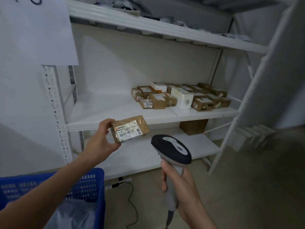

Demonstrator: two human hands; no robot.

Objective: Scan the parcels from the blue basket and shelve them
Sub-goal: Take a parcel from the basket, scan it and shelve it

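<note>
Parcel (129, 128) w/ label facing me, held up in front of the mid shelf (115, 113), long axis running left-right. My left hand (100, 139) pinches its left end. Scanner (171, 149) in my right hand (179, 187), fingers wrapped round handle, sits just right of and below the label.

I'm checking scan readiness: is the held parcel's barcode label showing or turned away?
Showing. The left hand grips the parcel with its white barcode label facing the camera; the right hand holds the scanner right of it.
</note>
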